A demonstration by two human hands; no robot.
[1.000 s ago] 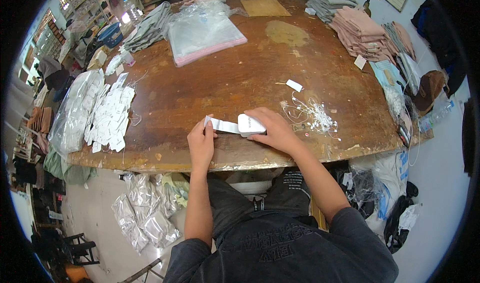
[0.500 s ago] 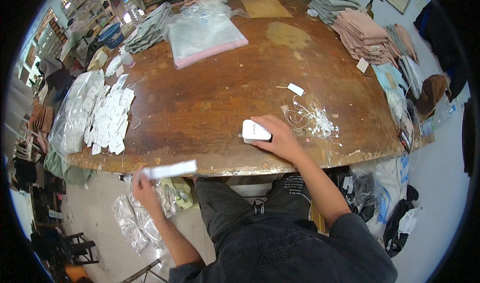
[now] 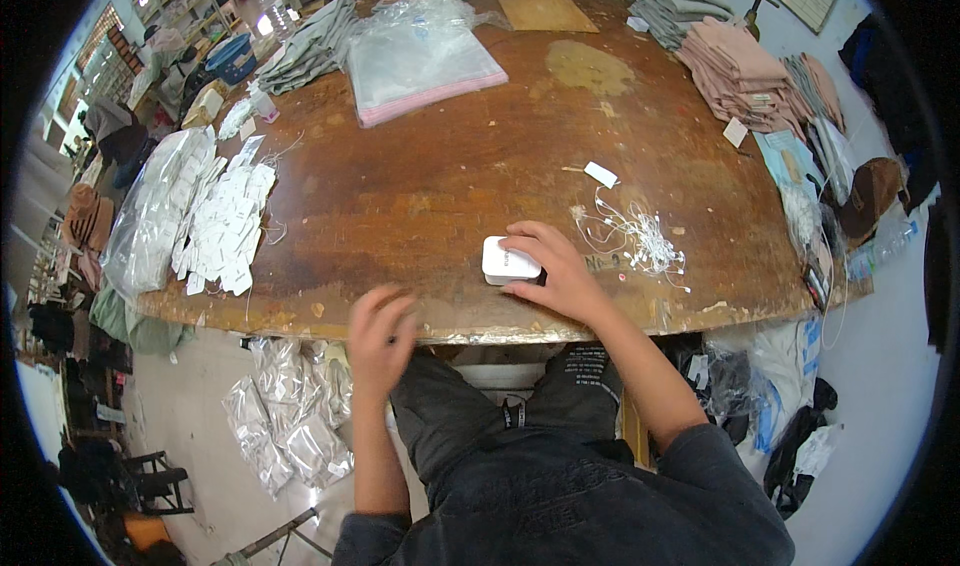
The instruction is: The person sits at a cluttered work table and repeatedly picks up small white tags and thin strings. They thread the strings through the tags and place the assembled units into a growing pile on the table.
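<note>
While the right hand [image 3: 555, 271] grips a white block [image 3: 508, 261] on the surface [image 3: 410, 196], the left hand [image 3: 382, 328] hovers blurred by the near edge. From where I stand, the right fingers bend over the block's far side and the thumb presses its near side, so the block sits just to the left of that palm. The left fingers look loosely curled, but with the blur I can't tell whether they hold anything.

Just right of the right hand lies a tangle of white strings [image 3: 650, 241], loops going every way. Beyond that same hand, apart from the strings, rests 1 white card [image 3: 600, 174]. Over to the left of the left hand, and a bit farther out, tags [image 3: 230, 226] spread in a heap, with a clear bag [image 3: 155, 216] against the heap's far left side.

Well beyond both hands is a stack of clear sleeves [image 3: 425, 71] with a pink edge, grey cloth [image 3: 310, 46] just left of it. Far off to the right of the right hand stands a folded pink pile [image 3: 740, 66]. Below and left of the left hand, shiny packets [image 3: 315, 451] lie on the floor [image 3: 200, 416].
</note>
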